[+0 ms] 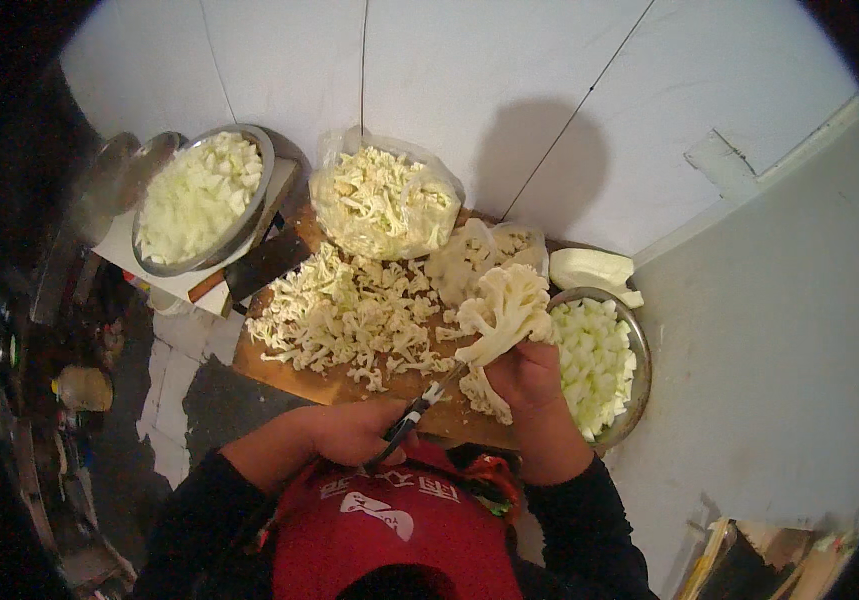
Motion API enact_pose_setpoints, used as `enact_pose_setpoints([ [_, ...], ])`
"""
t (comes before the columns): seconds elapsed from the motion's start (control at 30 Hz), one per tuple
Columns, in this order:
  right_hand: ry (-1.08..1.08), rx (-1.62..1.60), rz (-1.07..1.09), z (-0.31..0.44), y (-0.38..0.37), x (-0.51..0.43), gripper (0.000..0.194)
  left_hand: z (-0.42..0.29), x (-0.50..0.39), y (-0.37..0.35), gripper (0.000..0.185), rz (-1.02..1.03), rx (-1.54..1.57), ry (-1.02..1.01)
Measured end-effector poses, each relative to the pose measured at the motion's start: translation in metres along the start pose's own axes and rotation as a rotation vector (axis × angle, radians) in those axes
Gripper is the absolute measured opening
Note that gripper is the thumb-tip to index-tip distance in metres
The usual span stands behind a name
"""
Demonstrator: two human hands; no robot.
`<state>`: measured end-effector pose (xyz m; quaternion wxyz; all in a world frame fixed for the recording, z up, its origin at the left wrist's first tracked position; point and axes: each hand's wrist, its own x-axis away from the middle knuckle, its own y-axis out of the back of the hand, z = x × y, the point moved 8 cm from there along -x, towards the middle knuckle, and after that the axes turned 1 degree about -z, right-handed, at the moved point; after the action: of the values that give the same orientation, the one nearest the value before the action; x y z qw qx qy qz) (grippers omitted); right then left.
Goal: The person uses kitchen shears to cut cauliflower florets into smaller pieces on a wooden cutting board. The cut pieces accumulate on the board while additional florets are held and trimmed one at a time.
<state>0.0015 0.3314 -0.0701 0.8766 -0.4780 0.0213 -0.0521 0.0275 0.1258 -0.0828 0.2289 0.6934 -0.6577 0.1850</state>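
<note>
My left hand (362,431) is closed round the black handles of a pair of scissors (418,412). The scissors' tips meet the stem of a large cauliflower piece (508,307), which my right hand (530,375) holds up over the right side of a wooden cutting board (324,386). Below that piece, another cauliflower chunk (485,394) lies on the board beside my right hand. Many small cut cauliflower florets (347,315) are heaped across the board's left and middle. Whether the blades are apart cannot be told.
A clear plastic bag of florets (392,202) stands at the back, a second bag (474,251) beside it. A cleaver (268,262) lies at the left edge. Metal bowls of pale chopped vegetable stand left (268,165) and right (643,352). A white foam-like piece (590,270) lies by the wall.
</note>
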Motion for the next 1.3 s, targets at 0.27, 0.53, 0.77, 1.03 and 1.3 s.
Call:
enact_pose_setpoints([
  [0.27, 0.184, -0.045, 0.017, 0.039, -0.05, 0.013, 0.06, -0.042, 0.034, 0.025, 0.057, 0.04, -0.252, -0.072],
  [0.53, 0.376, 0.095, -0.094, 0.027, -0.093, 0.026, 0.059, -0.053, 0.065, 0.056, 0.037, 0.054, -0.268, -0.341],
  [0.77, 0.473, 0.247, -0.165, 0.009, -0.111, 0.04, 0.064, -0.044, 0.088, 0.08, 0.037, 0.156, -0.369, -0.29],
  [1.03, 0.528, 0.299, -0.292, -0.01, -0.11, 0.051, 0.061, -0.029, 0.083, 0.081, 0.024, 0.263, -0.432, -0.457],
  [1.3, 0.546, 0.216, -0.413, -0.024, -0.08, 0.057, 0.058, -0.012, 0.081, 0.073, 0.015, 0.34, -0.275, -0.344],
])
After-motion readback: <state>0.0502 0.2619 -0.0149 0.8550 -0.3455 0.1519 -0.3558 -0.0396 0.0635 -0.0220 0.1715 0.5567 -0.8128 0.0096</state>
